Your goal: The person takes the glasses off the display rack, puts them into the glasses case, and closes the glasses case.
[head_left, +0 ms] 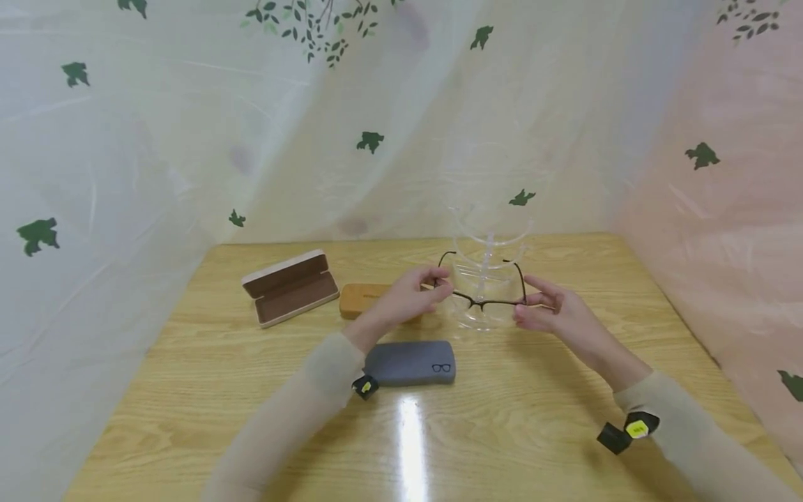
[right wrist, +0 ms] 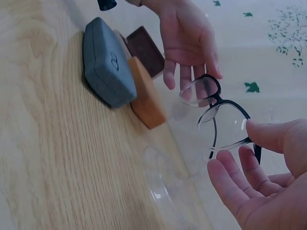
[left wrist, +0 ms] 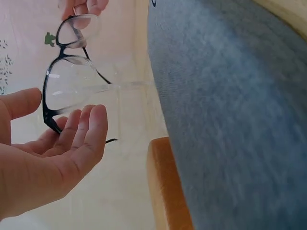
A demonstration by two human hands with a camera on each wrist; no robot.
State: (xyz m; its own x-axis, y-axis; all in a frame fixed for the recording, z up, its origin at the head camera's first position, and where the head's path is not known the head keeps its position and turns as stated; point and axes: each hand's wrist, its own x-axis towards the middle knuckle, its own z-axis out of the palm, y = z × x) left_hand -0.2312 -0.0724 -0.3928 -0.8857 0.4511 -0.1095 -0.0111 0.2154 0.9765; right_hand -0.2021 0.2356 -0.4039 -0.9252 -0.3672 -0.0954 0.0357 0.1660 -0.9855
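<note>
A pair of eyeglasses (head_left: 480,304) with a dark upper frame and clear lenses is held between both hands, temples unfolded and pointing away from the person. My left hand (head_left: 417,289) pinches one end of the frame by the hinge. At the opposite end, thumb and fingers of my right hand (head_left: 561,321) grip the frame. Directly behind the glasses stands a clear plastic glasses stand (head_left: 489,244) with curved tiers, overlapped by them in the head view. In the right wrist view the glasses (right wrist: 231,104) show above the stand's transparent base (right wrist: 163,187).
A grey-blue glasses case (head_left: 410,364) lies closed near the left forearm. Behind it is a closed orange-brown case (head_left: 359,300), partly covered by the left hand. Farther left sits an open case (head_left: 291,296) with a brown lining. Leaf-patterned sheeting (head_left: 376,188) borders the wooden table (head_left: 527,418).
</note>
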